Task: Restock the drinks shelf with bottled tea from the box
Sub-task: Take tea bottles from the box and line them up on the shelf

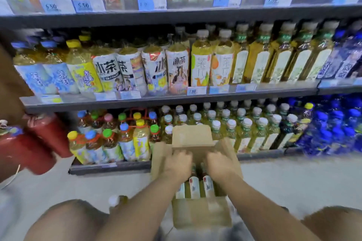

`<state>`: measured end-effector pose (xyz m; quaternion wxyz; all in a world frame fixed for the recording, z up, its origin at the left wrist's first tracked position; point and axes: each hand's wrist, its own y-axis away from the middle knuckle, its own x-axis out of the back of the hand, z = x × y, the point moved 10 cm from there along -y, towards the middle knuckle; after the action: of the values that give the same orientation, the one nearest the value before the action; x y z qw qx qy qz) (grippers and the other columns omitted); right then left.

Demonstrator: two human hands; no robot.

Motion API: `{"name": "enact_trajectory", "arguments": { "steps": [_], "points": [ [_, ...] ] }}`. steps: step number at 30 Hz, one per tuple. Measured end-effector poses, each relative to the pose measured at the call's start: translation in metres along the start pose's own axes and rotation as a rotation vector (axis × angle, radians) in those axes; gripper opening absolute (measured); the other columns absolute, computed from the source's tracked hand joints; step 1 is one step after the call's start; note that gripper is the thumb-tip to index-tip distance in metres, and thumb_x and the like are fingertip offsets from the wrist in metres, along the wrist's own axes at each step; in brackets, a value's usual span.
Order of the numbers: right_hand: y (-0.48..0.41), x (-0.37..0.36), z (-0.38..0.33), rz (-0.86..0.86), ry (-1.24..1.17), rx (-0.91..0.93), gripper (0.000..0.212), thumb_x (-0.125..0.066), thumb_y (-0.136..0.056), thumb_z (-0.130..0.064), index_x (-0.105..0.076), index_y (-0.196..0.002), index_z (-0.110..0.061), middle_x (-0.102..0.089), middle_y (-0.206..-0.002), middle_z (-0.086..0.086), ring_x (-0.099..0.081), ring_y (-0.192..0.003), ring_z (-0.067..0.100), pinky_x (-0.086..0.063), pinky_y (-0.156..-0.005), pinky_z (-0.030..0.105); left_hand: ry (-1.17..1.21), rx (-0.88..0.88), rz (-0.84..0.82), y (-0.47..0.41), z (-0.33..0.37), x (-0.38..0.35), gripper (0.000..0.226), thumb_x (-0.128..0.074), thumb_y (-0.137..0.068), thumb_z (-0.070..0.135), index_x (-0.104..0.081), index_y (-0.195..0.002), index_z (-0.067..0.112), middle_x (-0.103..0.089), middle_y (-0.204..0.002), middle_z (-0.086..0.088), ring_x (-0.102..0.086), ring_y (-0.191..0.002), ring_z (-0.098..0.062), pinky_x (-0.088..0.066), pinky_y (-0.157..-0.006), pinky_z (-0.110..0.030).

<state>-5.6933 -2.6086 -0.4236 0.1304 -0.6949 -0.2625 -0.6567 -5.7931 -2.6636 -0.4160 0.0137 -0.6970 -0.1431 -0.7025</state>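
An open cardboard box point(201, 213) stands on the floor in front of me, its flaps folded out. Inside it stand several bottles of tea point(195, 186) with white labels. My left hand point(179, 164) and my right hand point(220, 164) both reach down into the box, fingers curled over the bottle tops. The fingertips are hidden, so I cannot tell whether either hand grips a bottle. The drinks shelf point(176, 100) rises right behind the box, packed with bottled teas. Its bottom tier point(260, 155) holds white-capped tea bottles just past the box.
Another person's arm point(9, 88) enters at the left with red bottles point(39, 139) beside it. A loose bottle point(117, 201) lies on the floor by my left knee. Blue bottles point(333, 123) fill the right end of the shelves. Pale floor shows to the right of the box.
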Motion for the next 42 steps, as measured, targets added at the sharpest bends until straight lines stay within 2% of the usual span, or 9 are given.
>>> {"name": "enact_trajectory", "arguments": {
  "steps": [10, 13, 21, 24, 27, 32, 37, 39, 42],
  "points": [
    [-0.050, -0.135, 0.019, -0.289, -0.261, -0.227, 0.034, -0.029, -0.103, -0.021, -0.053, -0.127, -0.019, -0.060, -0.127, 0.009, -0.060, -0.114, 0.029, -0.049, -0.096, 0.042, 0.173, 0.082, -0.253, -0.058, 0.000, -0.135, 0.050, -0.057, -0.092, 0.009, -0.045, -0.140, 0.008, -0.051, -0.133, -0.017, -0.041, -0.133, -0.037, -0.045, -0.106, -0.046],
    [-0.062, -0.165, 0.019, -0.370, -0.267, -0.249, 0.034, -0.038, -0.102, -0.014, -0.051, -0.132, -0.009, -0.053, -0.133, 0.016, -0.053, -0.121, 0.035, -0.045, -0.098, 0.043, 0.161, 0.100, -0.327, -0.072, 0.005, -0.168, 0.053, -0.056, -0.092, 0.006, -0.042, -0.144, 0.006, -0.047, -0.139, -0.018, -0.036, -0.136, -0.039, -0.042, -0.108, -0.050],
    [-0.086, -0.217, 0.035, -0.417, -0.440, -0.452, 0.044, -0.023, -0.107, -0.036, -0.043, -0.140, -0.016, -0.047, -0.141, 0.015, -0.048, -0.127, 0.031, -0.037, -0.107, 0.041, 0.009, 0.002, -0.411, -0.106, 0.013, -0.209, 0.058, -0.057, -0.094, 0.017, -0.037, -0.149, 0.021, -0.042, -0.147, -0.019, -0.031, -0.137, -0.040, -0.018, -0.117, -0.053],
    [-0.095, -0.225, 0.037, -0.362, -0.509, -0.506, 0.041, -0.024, -0.106, -0.024, -0.034, -0.144, -0.014, -0.037, -0.144, 0.021, -0.044, -0.125, 0.033, -0.039, -0.106, 0.042, 0.001, 0.010, -0.432, -0.114, 0.010, -0.217, 0.078, -0.068, -0.084, 0.022, -0.028, -0.151, 0.026, -0.044, -0.147, -0.016, -0.030, -0.137, -0.039, -0.013, -0.119, -0.052],
    [-0.101, -0.237, 0.042, -0.341, -0.649, -0.619, 0.041, -0.027, -0.106, -0.033, -0.036, -0.141, -0.014, -0.039, -0.140, 0.020, -0.048, -0.120, 0.034, -0.042, -0.099, 0.042, 0.037, 0.021, -0.448, -0.123, 0.009, -0.221, 0.094, -0.079, -0.074, 0.023, -0.027, -0.152, 0.027, -0.043, -0.147, -0.015, -0.027, -0.138, -0.039, -0.009, -0.120, -0.052],
    [-0.107, -0.243, 0.047, -0.266, -1.023, -0.777, 0.047, -0.035, -0.097, -0.052, -0.058, -0.116, -0.016, -0.063, -0.109, 0.012, -0.060, -0.097, 0.030, -0.047, -0.093, 0.043, 0.363, 0.253, -0.494, -0.133, -0.006, -0.253, 0.042, -0.046, -0.094, 0.047, -0.040, -0.135, 0.048, -0.032, -0.150, -0.016, -0.002, -0.144, -0.047, 0.006, -0.118, -0.061],
    [-0.106, -0.232, 0.047, -0.157, -1.166, -0.773, 0.043, -0.038, -0.095, -0.044, -0.061, -0.111, -0.011, -0.070, -0.092, 0.011, -0.064, -0.084, 0.027, -0.045, -0.070, 0.037, 0.587, 0.375, -0.467, -0.127, -0.012, -0.250, 0.029, -0.036, -0.099, 0.053, -0.052, -0.122, 0.047, -0.023, -0.153, -0.014, 0.009, -0.145, -0.046, -0.001, -0.120, -0.057],
    [-0.100, -0.222, 0.044, -0.116, -1.216, -0.761, 0.043, -0.035, -0.097, -0.044, -0.061, -0.109, -0.012, -0.069, -0.093, 0.010, -0.063, -0.085, 0.027, -0.048, -0.075, 0.039, 0.633, 0.407, -0.392, -0.120, -0.016, -0.238, 0.028, -0.035, -0.100, 0.050, -0.052, -0.120, 0.044, -0.029, -0.154, -0.016, 0.003, -0.145, -0.046, -0.003, -0.120, -0.056],
    [-0.095, -0.193, 0.037, -0.046, -1.053, -0.621, 0.044, -0.032, -0.092, -0.049, -0.053, -0.106, -0.013, -0.063, -0.103, 0.012, -0.060, -0.090, 0.030, -0.051, -0.087, 0.048, 0.799, 0.503, -0.322, -0.105, -0.018, -0.222, 0.026, -0.035, -0.099, 0.042, -0.058, -0.106, 0.032, -0.049, -0.138, -0.014, -0.030, -0.134, -0.038, -0.023, -0.115, -0.049]
  ]
}}
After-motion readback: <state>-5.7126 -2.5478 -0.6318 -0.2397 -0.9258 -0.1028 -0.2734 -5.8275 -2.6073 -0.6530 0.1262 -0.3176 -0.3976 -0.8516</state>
